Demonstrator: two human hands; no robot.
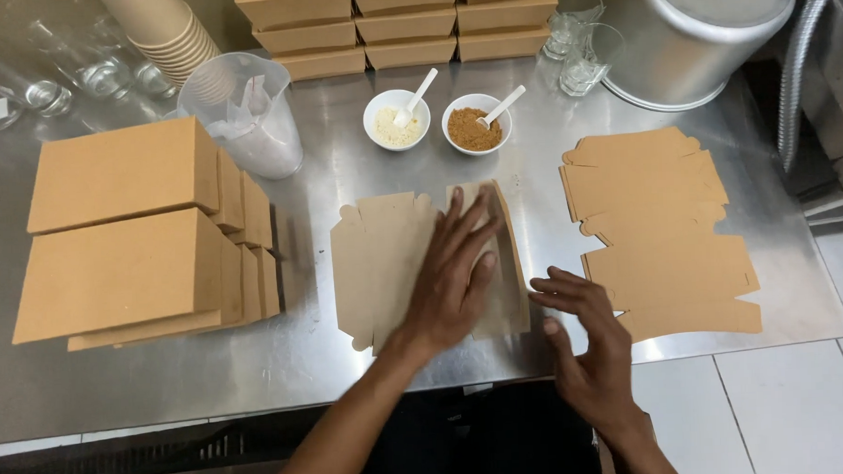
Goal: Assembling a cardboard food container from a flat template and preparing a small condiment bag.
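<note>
— Cardboard, brown and flat: an unfolded box blank [385, 266] lay on the steel table [345, 174], right in front of the person. The left hand [456, 278] was pressed down on it, palm flat, fingers spread, gripping nothing.

— And the right hand [589, 339]?

— Open too, fingers loosely extended, holding nothing, its fingertips just beside the blank's right edge, where a flap [506, 262] stood slightly raised.

— How would that sheet handle?

— Light and thin, I judged, stiff between the creases but ready to bend along them; likely to slide on bare steel unless pinned. Best taken by the edges or flaps.

— Containers?

— Two white bowls beyond the blank: the left bowl [396, 119] held a pale crumbly stuff, the right bowl [476, 123] a brown powder, each with a white spoon. A clear plastic jug [249, 117] held something whitish. More blanks [659, 229] were stacked to the right, folded boxes [137, 242] piled to the left.
</note>
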